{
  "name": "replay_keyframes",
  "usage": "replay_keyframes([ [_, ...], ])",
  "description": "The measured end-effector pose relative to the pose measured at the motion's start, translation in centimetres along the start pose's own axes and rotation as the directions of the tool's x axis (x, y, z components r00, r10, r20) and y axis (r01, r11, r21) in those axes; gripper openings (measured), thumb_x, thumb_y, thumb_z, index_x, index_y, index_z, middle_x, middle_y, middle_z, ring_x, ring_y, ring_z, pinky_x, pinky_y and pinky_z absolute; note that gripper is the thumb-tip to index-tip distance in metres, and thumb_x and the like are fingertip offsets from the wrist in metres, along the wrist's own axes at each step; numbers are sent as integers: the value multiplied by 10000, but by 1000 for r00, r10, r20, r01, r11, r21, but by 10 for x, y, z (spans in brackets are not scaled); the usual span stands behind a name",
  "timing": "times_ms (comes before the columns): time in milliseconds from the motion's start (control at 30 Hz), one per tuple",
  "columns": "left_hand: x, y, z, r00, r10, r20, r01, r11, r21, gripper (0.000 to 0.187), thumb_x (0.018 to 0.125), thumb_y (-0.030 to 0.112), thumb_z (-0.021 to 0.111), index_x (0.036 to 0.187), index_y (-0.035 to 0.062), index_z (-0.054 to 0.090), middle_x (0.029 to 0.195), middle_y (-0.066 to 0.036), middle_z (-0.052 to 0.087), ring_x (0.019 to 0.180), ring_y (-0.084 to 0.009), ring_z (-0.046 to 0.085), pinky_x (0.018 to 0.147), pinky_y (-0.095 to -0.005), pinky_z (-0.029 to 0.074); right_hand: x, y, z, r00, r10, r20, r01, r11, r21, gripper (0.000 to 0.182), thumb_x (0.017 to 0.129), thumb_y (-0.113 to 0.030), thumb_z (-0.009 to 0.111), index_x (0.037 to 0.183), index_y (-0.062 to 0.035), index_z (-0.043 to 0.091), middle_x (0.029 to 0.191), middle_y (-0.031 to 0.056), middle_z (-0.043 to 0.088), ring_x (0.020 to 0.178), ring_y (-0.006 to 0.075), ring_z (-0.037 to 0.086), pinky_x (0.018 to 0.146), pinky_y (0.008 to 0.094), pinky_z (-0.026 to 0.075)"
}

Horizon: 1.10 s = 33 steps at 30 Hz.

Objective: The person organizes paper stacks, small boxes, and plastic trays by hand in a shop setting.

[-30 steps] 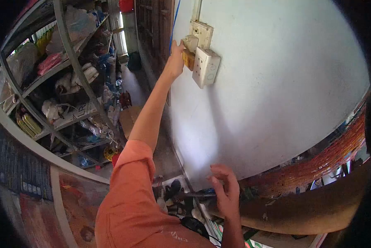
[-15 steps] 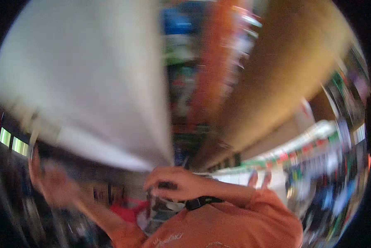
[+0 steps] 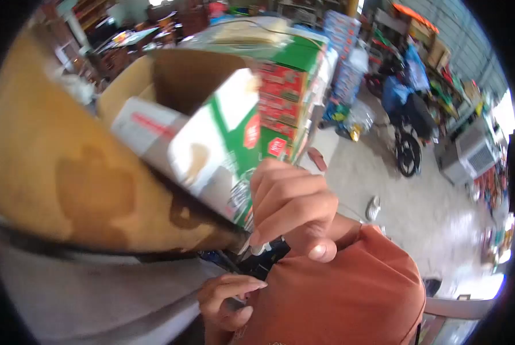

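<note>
My right hand (image 3: 294, 204) is raised in front of the orange shirt (image 3: 338, 293), with its fingers loosely bent and the thumb apart. Nothing shows in its grasp. In this view its knuckles overlap the lower edge of a white and green cardboard carton (image 3: 231, 135) whose top flaps stand open. Lower down, my left hand (image 3: 228, 299) is by the shirt, fingers curved and thumb apart, with a gap between them. Between the hands lies a dark area with a small white piece (image 3: 260, 249) near my right fingertips.
A brown, water-stained surface (image 3: 96, 190) fills the left, above grey cloth-like material (image 3: 96, 293). Red and green cartons (image 3: 283, 86) are stacked behind the open one. On the concrete floor (image 3: 361, 167) are a sandal (image 3: 317, 159), a shoe (image 3: 373, 208) and a motorbike (image 3: 408, 132).
The view has swung round and become sharper, now showing the open carton and floor. My left hand has come from far out on the left to the front of the shirt.
</note>
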<state>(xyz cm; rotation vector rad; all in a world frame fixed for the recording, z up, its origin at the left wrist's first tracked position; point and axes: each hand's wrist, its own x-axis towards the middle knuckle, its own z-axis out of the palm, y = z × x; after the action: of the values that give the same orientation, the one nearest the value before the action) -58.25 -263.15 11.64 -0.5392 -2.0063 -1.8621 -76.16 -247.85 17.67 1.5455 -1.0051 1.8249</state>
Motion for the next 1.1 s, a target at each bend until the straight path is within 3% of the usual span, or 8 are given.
replay_keyframes([
  [133,80,-31,53,914,-205,351,243,968,-67,440,788,113,694,1207,-10,642,1138,-158,705,982,-308,680,877,-383,532,-4,13,-88,994,-76,-84,59,981,-186,422,856,-400,558,749,-21,708,666,86,620,565,235,525,589,361,395],
  [233,148,-65,100,841,-284,460,275,957,89,411,805,132,706,1188,-5,642,1186,-146,667,1056,-307,657,926,-374,503,-26,36,-153,990,-45,-135,4,958,-288,406,860,-394,556,737,-35,699,663,84,616,556,232,522,586,361,390],
  [333,207,-129,144,819,-186,543,124,981,148,379,860,166,687,1197,2,628,1196,-117,640,1081,-296,637,936,-361,488,-55,46,-208,978,56,-199,-124,929,-348,461,898,-403,515,736,-14,703,663,84,612,530,228,517,572,373,419],
  [733,317,-320,305,430,-99,898,264,964,-20,356,931,208,627,1219,0,606,1188,-97,638,1042,-244,632,921,-343,487,-124,18,-360,881,216,-420,-440,699,-564,234,825,-249,645,698,-52,658,693,68,592,604,231,566,596,349,422],
  [867,304,-347,356,436,-265,860,511,860,6,351,955,222,607,1227,-1,599,1185,-90,638,1029,-227,630,915,-337,487,-172,-7,-392,572,220,-790,-782,436,-445,152,842,-164,663,731,-62,682,662,74,584,633,254,576,618,371,448],
  [967,305,-336,415,371,-392,842,680,732,41,307,995,174,535,1241,0,596,1145,-82,657,972,-149,613,902,-297,487,-179,-45,-406,133,151,-980,-841,541,-31,503,1026,-403,362,1017,11,647,836,99,624,757,176,589,705,324,466],
  [1033,314,-329,448,306,-309,901,669,743,27,290,990,119,517,1243,4,601,1127,-85,667,959,-138,613,900,-290,489,-182,-78,-423,350,-18,-936,-880,336,-336,613,1021,-486,291,1113,30,609,874,95,601,787,162,569,728,318,455],
  [1100,324,-309,484,258,-247,934,599,800,46,285,976,70,482,1222,6,612,1122,-88,679,952,-140,616,908,-299,495,-182,-115,-431,389,-132,-912,-879,242,-410,613,996,-498,364,1147,31,633,899,95,627,829,169,586,776,321,468],
])
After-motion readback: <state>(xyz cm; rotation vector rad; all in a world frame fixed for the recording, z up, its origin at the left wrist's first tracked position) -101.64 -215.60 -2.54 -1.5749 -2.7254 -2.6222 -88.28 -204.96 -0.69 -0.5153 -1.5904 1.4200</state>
